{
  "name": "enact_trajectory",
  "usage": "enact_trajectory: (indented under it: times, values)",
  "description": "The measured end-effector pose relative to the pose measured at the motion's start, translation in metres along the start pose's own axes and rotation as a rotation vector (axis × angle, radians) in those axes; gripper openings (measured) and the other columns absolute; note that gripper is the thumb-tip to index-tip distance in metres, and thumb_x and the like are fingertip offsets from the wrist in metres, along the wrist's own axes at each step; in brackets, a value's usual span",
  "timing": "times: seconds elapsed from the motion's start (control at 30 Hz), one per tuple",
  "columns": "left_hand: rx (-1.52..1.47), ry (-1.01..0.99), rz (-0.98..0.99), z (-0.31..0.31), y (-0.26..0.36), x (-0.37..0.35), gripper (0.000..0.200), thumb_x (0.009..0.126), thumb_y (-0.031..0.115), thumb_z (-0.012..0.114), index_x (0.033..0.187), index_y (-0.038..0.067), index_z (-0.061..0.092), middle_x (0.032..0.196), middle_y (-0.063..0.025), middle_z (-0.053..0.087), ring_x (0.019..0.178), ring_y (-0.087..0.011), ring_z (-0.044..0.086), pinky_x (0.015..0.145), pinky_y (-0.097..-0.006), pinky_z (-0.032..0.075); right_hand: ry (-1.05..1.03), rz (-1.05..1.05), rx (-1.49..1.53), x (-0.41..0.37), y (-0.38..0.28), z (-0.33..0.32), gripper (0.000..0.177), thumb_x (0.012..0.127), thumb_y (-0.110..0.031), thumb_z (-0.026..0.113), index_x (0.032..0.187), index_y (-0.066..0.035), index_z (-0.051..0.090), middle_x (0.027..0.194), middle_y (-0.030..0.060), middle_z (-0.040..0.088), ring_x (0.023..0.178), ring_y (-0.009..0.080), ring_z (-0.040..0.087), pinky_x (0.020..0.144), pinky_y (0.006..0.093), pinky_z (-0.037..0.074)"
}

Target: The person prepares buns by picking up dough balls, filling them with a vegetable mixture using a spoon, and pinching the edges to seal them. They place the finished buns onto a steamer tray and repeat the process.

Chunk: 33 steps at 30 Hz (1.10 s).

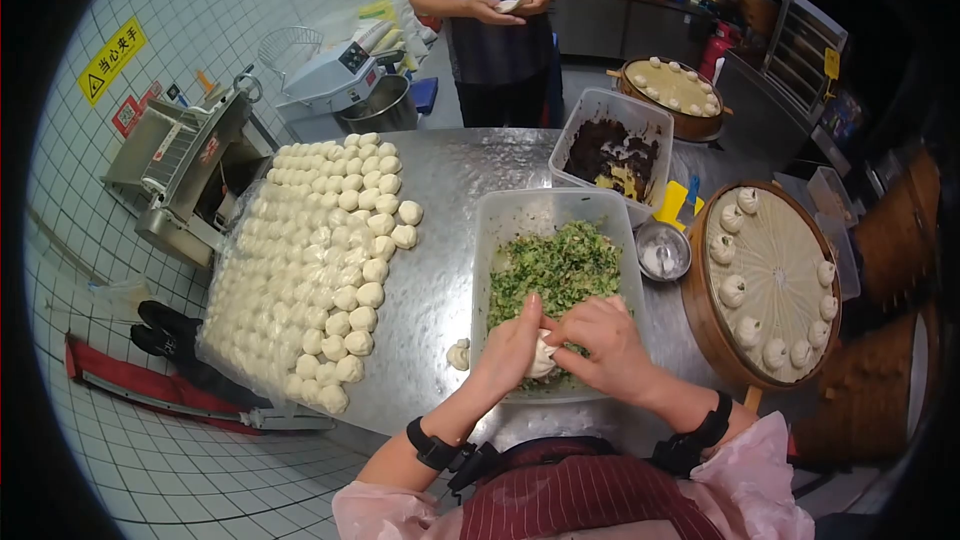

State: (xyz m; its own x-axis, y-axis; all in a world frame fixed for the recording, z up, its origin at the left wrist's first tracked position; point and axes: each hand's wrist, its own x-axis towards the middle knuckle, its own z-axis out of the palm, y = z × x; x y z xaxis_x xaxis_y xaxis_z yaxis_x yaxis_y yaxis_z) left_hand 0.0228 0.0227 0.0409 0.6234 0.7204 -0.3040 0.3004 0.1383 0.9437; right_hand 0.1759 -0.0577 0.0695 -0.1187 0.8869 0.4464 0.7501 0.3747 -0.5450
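Note:
Between both hands, over the near edge of a plastic tub [486,240] of chopped green filling [550,265], is a white dough bun [543,356]. My left hand [512,340] cups it from the left with the thumb pointing up. My right hand [600,342] pinches its top edge with bent fingers. Part of the bun is hidden by the fingers. On the steel table just left of the tub lies one small pleated bun [459,354].
Rows of dough balls [330,240], partly under plastic film, cover the table's left side. A bamboo steamer [770,285] with several buns stands right. Behind the tub are a dark-filling container [615,145], yellow scraper [672,202] and metal bowl [662,250]. A co-worker [490,20] stands opposite, holding dough.

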Motion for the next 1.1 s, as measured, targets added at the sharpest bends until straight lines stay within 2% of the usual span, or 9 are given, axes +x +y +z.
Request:
enact_trajectory:
  times: [0.1,0.17,0.23,0.3,0.4,0.5,0.7,0.93,1.1]
  values:
    - [-0.073,-0.032,-0.051,-0.001,0.001,0.0,0.067,0.099,0.05,0.021,0.096,-0.002,0.062,0.08,-0.0136,0.063,0.076,-0.0204,0.061,0.071,-0.032,0.048,0.072,-0.053,-0.062,-0.002,-0.001,0.003,0.014,0.069,-0.014,0.069,0.082,-0.012,0.065,0.081,-0.0006,0.06,0.077,0.0189,0.056,0.072,0.0339,0.035]
    - [-0.429,-0.109,-0.058,-0.001,0.005,-0.004,0.06,0.099,0.047,0.022,0.103,-0.001,0.059,0.079,-0.0102,0.062,0.072,-0.0162,0.061,0.059,-0.0283,0.052,0.098,-0.025,-0.059,-0.003,0.002,0.001,0.014,0.069,-0.014,0.069,0.082,-0.012,0.065,0.081,-0.0007,0.06,0.077,0.0186,0.056,0.072,0.0339,0.035]
    - [-0.358,-0.078,-0.005,0.005,0.005,-0.007,0.058,0.099,0.046,0.024,0.103,-0.001,0.058,0.077,-0.0093,0.061,0.069,-0.0149,0.06,0.054,-0.0266,0.052,0.124,0.004,-0.051,-0.002,0.001,0.001,0.014,0.068,-0.014,0.069,0.082,-0.013,0.065,0.08,-0.0008,0.06,0.077,0.0183,0.056,0.072,0.0339,0.035]
    - [-0.335,-0.043,0.046,0.007,0.001,-0.007,0.053,0.099,0.043,0.028,0.1,-0.002,0.057,0.072,-0.0077,0.058,0.058,-0.0136,0.058,0.045,-0.0241,0.05,0.102,-0.122,-0.178,0.0,-0.004,0.0,0.013,0.069,-0.013,0.068,0.081,-0.012,0.064,0.079,-0.0006,0.059,0.077,0.0185,0.056,0.072,0.0341,0.035]
    - [-0.376,-0.058,-0.031,0.005,-0.001,-0.007,0.054,0.099,0.044,0.028,0.097,-0.001,0.057,0.073,-0.0079,0.059,0.058,-0.0141,0.059,0.045,-0.0245,0.05,0.123,-0.206,-0.225,0.004,-0.011,-0.001,0.013,0.069,-0.013,0.068,0.081,-0.013,0.063,0.079,-0.0001,0.058,0.077,0.019,0.056,0.073,0.0344,0.035]
    - [-0.386,-0.062,-0.048,0.005,0.001,-0.008,0.055,0.099,0.045,0.028,0.093,0.0,0.057,0.073,-0.0078,0.06,0.058,-0.014,0.059,0.044,-0.025,0.05,0.099,-0.12,-0.167,0.008,-0.014,-0.005,0.017,0.071,-0.016,0.067,0.087,-0.011,0.061,0.079,0.0004,0.057,0.078,0.0189,0.055,0.075,0.0347,0.035]
    - [-0.393,-0.065,-0.141,0.005,0.003,-0.004,0.058,0.097,0.05,0.028,0.088,0.001,0.058,0.073,-0.0083,0.06,0.057,-0.0144,0.059,0.042,-0.0267,0.05,-0.023,-0.181,-0.19,0.002,-0.005,-0.004,0.018,0.071,-0.017,0.067,0.087,-0.012,0.06,0.086,0.0018,0.057,0.081,0.0189,0.055,0.077,0.036,0.035]
    - [-0.448,-0.102,-0.161,0.004,0.01,-0.005,0.061,0.097,0.052,0.027,0.089,0.0,0.058,0.072,-0.0088,0.06,0.056,-0.0161,0.061,0.041,-0.027,0.05,0.03,-0.205,-0.24,0.011,-0.019,-0.009,0.018,0.07,-0.016,0.066,0.087,-0.013,0.059,0.084,0.001,0.055,0.082,0.0186,0.054,0.077,0.0358,0.035]
    - [-0.361,-0.154,-0.199,0.007,0.003,-0.003,0.062,0.097,0.052,0.026,0.09,0.0,0.059,0.074,-0.0093,0.061,0.058,-0.0171,0.062,0.04,-0.028,0.051,-0.12,-0.227,-0.218,0.008,-0.015,-0.009,0.019,0.07,-0.015,0.064,0.088,-0.013,0.058,0.082,0.0017,0.052,0.081,0.0204,0.054,0.077,0.0369,0.035]
